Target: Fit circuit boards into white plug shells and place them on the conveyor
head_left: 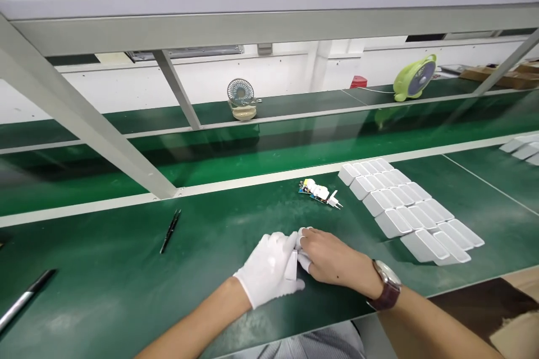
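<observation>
In a white glove, my left hand (272,266) is wrapped round a small white plastic case (291,266) above the green bench. My right hand (330,255), bare except for white coverings on some fingertips, wears a wristwatch. Its fingers are closed at the upper end of the same case, partly hiding it. Whether they hold a separate part there I cannot make out. Just beyond the hands lies a small cluster of circuit boards with white parts and a two-pin plug (320,192). Several rows of white plastic cases (406,207) stand to the right.
Black tweezers (170,231) lie on the green bench (126,286) at left, near a black and silver pen-like tool (27,300). A sloping metal post (96,118) carries the shelf above. Behind are a small fan (241,98) and a green fan (415,78).
</observation>
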A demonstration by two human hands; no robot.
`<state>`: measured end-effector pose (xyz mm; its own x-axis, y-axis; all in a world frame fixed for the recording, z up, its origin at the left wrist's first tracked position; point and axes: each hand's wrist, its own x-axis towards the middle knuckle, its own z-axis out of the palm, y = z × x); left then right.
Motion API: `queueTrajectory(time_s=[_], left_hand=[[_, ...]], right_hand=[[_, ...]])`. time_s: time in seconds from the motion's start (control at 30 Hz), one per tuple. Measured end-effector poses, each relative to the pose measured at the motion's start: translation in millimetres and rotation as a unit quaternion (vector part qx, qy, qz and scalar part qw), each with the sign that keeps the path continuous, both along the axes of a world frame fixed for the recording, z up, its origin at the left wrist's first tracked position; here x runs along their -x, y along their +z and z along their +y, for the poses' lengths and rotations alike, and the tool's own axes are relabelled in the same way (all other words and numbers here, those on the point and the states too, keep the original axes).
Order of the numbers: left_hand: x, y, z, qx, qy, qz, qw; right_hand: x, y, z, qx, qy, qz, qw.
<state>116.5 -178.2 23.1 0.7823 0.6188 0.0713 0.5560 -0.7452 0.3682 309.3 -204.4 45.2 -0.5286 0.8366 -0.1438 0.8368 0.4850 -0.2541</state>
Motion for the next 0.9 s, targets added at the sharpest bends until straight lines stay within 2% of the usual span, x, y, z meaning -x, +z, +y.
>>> queueTrajectory(time_s=[0.07,0.13,0.23,0.4,0.6,0.73,0.9], left_hand=[[-5.7,-7.0,4.4,-0.042,0.027,-0.007,0.999],[-2.6,-15.0,8.2,-0.081,0.036,-0.059,0.994],[4.6,-21.0,8.9,-0.093,0.034,-0.126,0.987],[1.5,-9.2,7.6,-0.050,0.025,-0.131,0.990],[-4.9,4.4,15.7,-0.005,0.022,-0.102,0.995],[-6.1,6.0,18.0,-0.007,0.032,-0.080,0.996],[-5.1,-0.1,17.7,-0.019,0.044,-0.071,0.996]], right_hand=[[0.5,1.3,0.7,-0.001,-0.026,0.018,1.000],[2.2,3.6,0.0,0.003,-0.041,0.035,0.999],[7.2,8.1,-1.0,0.024,-0.053,0.046,0.997],[11.9,13.5,3.6,0.054,-0.060,0.070,0.994],[9.5,9.0,11.1,0.060,-0.071,0.120,0.988],[10.7,8.3,13.6,0.056,-0.078,0.129,0.987],[13.3,13.3,17.7,0.068,-0.057,0.128,0.988]])
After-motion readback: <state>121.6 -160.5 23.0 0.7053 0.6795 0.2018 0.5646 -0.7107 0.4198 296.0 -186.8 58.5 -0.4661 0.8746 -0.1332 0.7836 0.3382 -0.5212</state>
